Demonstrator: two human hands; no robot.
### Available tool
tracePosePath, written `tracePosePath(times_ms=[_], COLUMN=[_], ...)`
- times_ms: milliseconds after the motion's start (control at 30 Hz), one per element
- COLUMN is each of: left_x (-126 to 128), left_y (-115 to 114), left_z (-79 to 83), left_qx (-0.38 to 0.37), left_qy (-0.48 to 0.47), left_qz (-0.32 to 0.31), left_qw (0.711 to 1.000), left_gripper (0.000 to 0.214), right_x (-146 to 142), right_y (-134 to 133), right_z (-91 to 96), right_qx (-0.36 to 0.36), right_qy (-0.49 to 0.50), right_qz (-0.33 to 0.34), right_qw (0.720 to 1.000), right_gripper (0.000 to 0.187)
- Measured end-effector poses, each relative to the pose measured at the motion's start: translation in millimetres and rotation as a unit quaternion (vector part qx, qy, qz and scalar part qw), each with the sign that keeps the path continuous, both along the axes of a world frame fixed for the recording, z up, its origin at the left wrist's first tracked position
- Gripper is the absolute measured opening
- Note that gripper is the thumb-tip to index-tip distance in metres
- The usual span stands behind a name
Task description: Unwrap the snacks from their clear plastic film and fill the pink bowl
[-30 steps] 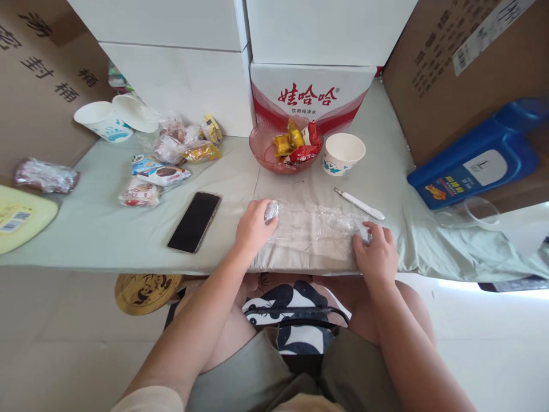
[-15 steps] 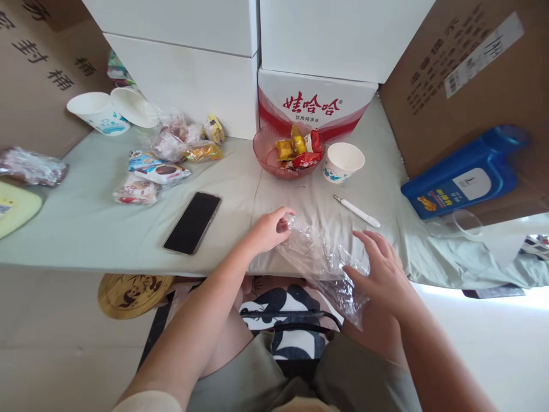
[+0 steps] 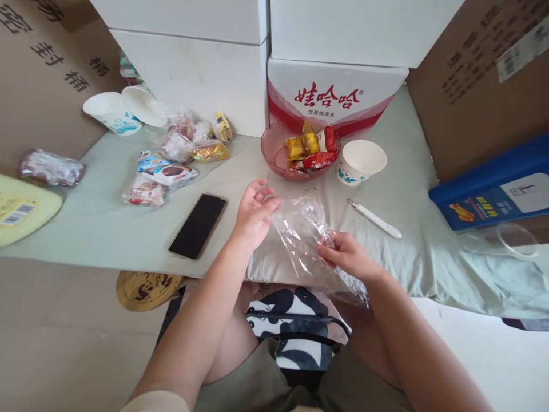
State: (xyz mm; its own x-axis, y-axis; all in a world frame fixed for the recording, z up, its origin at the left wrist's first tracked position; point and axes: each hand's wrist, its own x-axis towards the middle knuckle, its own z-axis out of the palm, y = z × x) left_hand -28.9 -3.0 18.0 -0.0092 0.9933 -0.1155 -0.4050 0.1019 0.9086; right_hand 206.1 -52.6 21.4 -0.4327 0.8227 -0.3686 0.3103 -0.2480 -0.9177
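Observation:
A crumpled clear plastic bag stretches between my hands over the table's front edge, its lower end hanging above my lap. At its upper left edge, my left hand pinches the film between thumb and fingers. My right hand is closed on the bag's right side, with the fingers partly hidden by the bunched film. Beyond the bag stands a pink glass bowl of wrapped snacks. Right of the bowl is a white paper cup. A white-handled knife-like tool lies to the right of the bag.
A black phone lies left of my left hand. Several packaged snacks and two tipped paper cups are farther left. A blue bottle leans by a carton at right. White boxes line the back.
My right hand has moved left and closed on the bag. My left hand has shifted slightly up and left, spreading the film. The view has turned a little.

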Motion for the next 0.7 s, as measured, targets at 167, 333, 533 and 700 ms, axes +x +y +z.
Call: tracePosePath(times_ms=[167, 333, 533, 700], left_x=[29, 46, 42, 40], left_y=[-14, -21, -16, -15], left_z=[1.4, -0.1, 4.0, 3.0], left_qx=[-0.169, -0.196, -0.145, -0.152], left_qy=[-0.026, 0.103, 0.144, 0.047], left_qz=[-0.212, -0.26, -0.292, -0.277], left_qw=[0.962, 0.94, 0.934, 0.948], left_gripper=[0.045, 0.021, 0.043, 0.028], right_x=[-3, 6, 12, 17], right_y=[3, 1, -3, -3], right_z=[-7.0, -9.4, -16.1, -25.7], right_qx=[0.009, -0.048, 0.016, 0.157], right_qy=[0.105, 0.138, 0.113, 0.145], right_qz=[-0.199, -0.228, -0.236, -0.252], right_qw=[0.974, 0.962, 0.965, 0.944], right_gripper=[0.042, 0.044, 0.042, 0.022])
